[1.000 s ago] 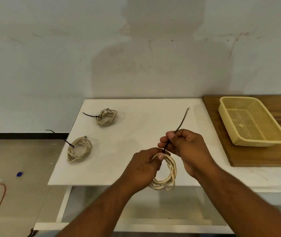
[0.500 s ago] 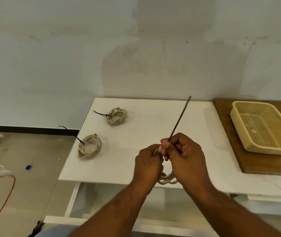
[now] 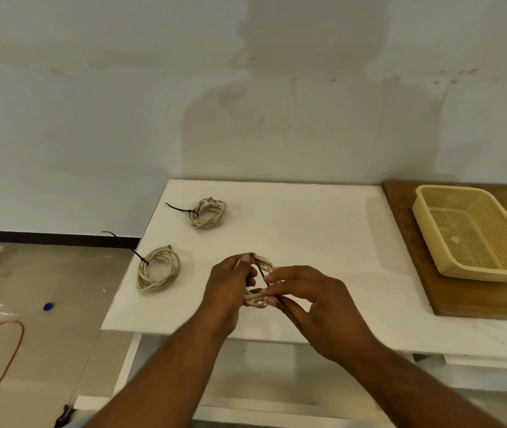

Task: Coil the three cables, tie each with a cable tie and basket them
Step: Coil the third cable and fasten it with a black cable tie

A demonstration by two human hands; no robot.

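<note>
Over the white table my left hand grips a coiled beige cable at its top. A black cable tie runs down across the coil, its tail passing under my right hand, whose fingertips pinch the tie beside the coil. Two more beige coils lie on the table's left side, each with a black tie around it: one at the back and one near the left edge. A yellow mesh basket stands empty at the right.
The basket rests on a brown wooden board along the table's right side. A grey wall stands behind. On the floor at left lie an orange cord, a small blue object and clear plastic.
The cable tie pointed up and away from my right fist; now it is bent down across the coil with its tail under my right hand. The coil has moved forward over the table.
</note>
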